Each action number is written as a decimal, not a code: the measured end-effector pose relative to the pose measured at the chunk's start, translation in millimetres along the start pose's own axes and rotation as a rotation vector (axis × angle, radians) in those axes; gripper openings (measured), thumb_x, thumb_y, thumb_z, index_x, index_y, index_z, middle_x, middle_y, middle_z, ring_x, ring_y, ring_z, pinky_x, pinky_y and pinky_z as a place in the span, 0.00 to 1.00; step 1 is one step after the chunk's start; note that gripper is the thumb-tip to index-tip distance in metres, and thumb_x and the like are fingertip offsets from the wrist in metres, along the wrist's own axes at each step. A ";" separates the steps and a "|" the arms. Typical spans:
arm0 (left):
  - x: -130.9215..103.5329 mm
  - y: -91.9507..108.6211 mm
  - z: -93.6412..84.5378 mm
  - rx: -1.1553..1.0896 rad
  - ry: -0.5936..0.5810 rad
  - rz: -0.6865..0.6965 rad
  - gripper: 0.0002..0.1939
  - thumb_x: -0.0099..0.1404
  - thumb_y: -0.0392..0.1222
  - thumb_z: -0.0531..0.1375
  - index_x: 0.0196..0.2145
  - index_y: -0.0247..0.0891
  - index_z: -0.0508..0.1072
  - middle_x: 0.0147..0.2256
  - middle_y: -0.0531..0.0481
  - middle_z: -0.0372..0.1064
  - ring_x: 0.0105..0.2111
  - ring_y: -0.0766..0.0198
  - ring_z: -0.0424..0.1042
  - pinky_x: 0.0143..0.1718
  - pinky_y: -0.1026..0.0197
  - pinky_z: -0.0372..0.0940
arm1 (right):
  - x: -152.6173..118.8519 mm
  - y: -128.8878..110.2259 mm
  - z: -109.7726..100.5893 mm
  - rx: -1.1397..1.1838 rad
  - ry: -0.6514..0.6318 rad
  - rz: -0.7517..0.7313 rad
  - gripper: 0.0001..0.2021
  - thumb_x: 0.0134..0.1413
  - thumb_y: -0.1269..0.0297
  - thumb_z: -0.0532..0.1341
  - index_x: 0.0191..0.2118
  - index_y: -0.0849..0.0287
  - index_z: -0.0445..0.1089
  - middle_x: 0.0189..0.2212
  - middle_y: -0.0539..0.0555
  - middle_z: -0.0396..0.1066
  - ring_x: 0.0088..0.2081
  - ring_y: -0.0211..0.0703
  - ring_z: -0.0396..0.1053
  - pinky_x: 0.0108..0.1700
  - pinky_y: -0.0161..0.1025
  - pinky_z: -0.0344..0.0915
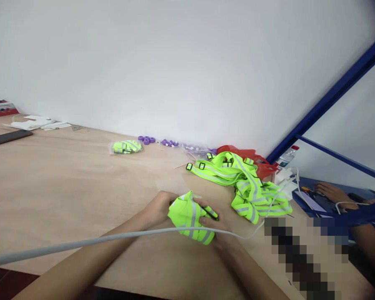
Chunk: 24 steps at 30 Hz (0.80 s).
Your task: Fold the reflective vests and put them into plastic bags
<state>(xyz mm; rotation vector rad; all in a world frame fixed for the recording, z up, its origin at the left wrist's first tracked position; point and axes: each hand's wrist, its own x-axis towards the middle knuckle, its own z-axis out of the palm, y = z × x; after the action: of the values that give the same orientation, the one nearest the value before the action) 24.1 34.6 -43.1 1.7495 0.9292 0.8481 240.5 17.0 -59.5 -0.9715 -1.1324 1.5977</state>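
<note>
Near the front of the table, a folded bundle of neon yellow-green reflective strap [192, 212] with grey stripes is held between both hands. My left hand [161, 206] is closed at the bundle's left side, its fingertips hidden behind the fabric. My right hand [217, 223] grips the right side, with fingers curled over it beside a black buckle. A clear plastic bag [171, 183] lies just beyond the bundle. To the right spreads a loose heap of the same reflective straps [246, 183] with black buckles.
A bagged strap bundle [127, 146] lies farther back, near purple round pieces [146, 140]. A red plastic bag [256, 160] sits behind the heap. A white cable [112, 239] crosses in front of my hands. At right are a bottle [289, 156], a blue frame [331, 102] and another person's hand [331, 191].
</note>
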 end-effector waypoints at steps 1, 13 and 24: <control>0.0 2.7 1.2 -0.044 -0.017 0.010 0.11 0.61 0.43 0.63 0.38 0.36 0.82 0.38 0.48 0.80 0.40 0.51 0.76 0.41 0.58 0.70 | 1.9 -1.3 -0.6 0.004 0.025 -0.020 0.28 0.29 0.52 0.78 0.43 0.49 0.83 0.41 0.54 0.81 0.45 0.61 0.76 0.47 0.52 0.73; 0.9 -18.5 7.8 -0.165 0.101 -0.067 0.11 0.60 0.36 0.61 0.41 0.36 0.76 0.31 0.52 0.74 0.27 0.63 0.74 0.29 0.63 0.68 | 8.3 2.3 -4.7 0.127 0.088 0.028 0.28 0.33 0.59 0.78 0.47 0.52 0.81 0.45 0.53 0.80 0.49 0.58 0.76 0.49 0.48 0.73; -2.4 -21.1 2.4 0.003 0.223 -0.102 0.09 0.65 0.45 0.58 0.30 0.39 0.65 0.22 0.57 0.64 0.21 0.65 0.68 0.23 0.64 0.59 | 14.5 7.0 -12.5 0.078 0.213 -0.048 0.30 0.36 0.58 0.78 0.50 0.54 0.79 0.54 0.56 0.76 0.59 0.64 0.69 0.55 0.51 0.70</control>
<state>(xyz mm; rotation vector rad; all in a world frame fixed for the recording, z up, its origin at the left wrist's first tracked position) 20.5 37.0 -64.0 1.6180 1.1565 0.9893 246.7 32.8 -70.8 -1.0285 -0.9341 1.4509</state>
